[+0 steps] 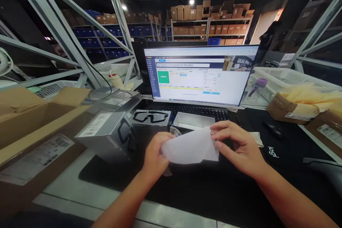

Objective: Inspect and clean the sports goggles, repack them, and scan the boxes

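Both of my hands hold a thin white translucent pouch (191, 148) above the black desk mat (192, 192). My left hand (155, 155) grips its left end with fingers curled round it. My right hand (236, 148) pinches the pouch's upper right edge. Whatever lies inside the pouch is hidden. Just behind it sits an open silver tray-like box (192, 120). Left of my hands stand two grey product boxes with goggle pictures, one large (112, 137) and one flat (151, 117).
A monitor (199, 74) with a keyboard (197, 111) below it stands at the back. Cardboard boxes (32, 139) crowd the left; more cartons and yellow packing (307, 105) sit on the right. A black mouse (272, 129) rests on the mat. Metal shelf struts rise at both sides.
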{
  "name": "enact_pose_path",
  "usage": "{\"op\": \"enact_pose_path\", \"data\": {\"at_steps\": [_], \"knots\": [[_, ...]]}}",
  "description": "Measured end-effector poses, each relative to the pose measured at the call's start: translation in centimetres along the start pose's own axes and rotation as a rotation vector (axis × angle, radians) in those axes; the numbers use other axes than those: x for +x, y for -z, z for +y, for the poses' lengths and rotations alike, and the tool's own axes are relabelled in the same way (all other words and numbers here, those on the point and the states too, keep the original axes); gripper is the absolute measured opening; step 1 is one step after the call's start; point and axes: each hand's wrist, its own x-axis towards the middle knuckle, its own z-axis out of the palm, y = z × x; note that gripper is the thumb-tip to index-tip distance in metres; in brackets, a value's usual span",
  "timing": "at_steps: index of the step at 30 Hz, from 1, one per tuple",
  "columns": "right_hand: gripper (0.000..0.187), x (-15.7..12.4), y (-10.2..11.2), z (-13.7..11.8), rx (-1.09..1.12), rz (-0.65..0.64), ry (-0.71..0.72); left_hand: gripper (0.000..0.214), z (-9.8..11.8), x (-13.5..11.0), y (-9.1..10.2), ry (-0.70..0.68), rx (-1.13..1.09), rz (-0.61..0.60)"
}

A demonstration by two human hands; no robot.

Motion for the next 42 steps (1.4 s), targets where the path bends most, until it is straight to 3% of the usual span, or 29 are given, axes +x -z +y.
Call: {"op": "enact_pose_path", "data": {"at_steps": [4,11,13,17,20,23,26,31,37,39,40,42], "knots": [[0.031,0.0,-0.2,-0.3,-0.002,-0.175,-0.084,0.031,-0.2,0.0,0.1,-0.003,-0.018,-0.005],[0.024,0.0,-1.0,0.8,-0.108,-0.103,-0.01,0.03,0.4,0.0,0.0,0.101,-0.073,-0.037],[0.025,0.0,-1.1,0.9,-0.127,-0.068,0.021,0.04,0.4,0.2,-0.1,0.192,-0.171,-0.054],[0.021,0.0,-0.7,1.5,-0.109,0.092,-0.094,0.094,-0.1,0.7,0.2,0.472,-0.625,-0.135],[0.014,0.3,-0.6,2.3,-0.014,0.147,-0.193,0.084,-0.5,0.9,0.5,0.706,-0.86,-0.169],[0.015,0.4,-0.9,3.0,0.044,0.134,-0.204,0.065,-0.5,1.0,0.8,0.88,-0.909,-0.055],[0.02,0.5,-1.1,3.4,0.095,0.124,-0.22,0.057,-0.3,1.2,0.9,0.938,-0.863,0.072],[0.017,0.9,0.0,4.1,0.14,0.146,-0.282,0.053,-0.6,1.4,0.8,0.903,-0.758,0.2],[0.029,2.0,4.9,6.2,0.454,0.453,-0.499,0.042,-2.3,1.6,1.2,0.78,-0.553,0.431],[0.033,2.2,6.3,6.4,0.519,0.504,-0.51,0.045,-2.3,1.6,1.6,0.726,-0.406,0.393],[0.034,2.3,6.7,6.4,0.532,0.516,-0.506,0.051,-2.2,1.6,1.7,0.677,-0.245,0.311],[0.034,2.4,7.0,6.2,0.545,0.509,-0.51,0.058,-1.6,1.4,1.7,0.534,0.228,0.037]]}}
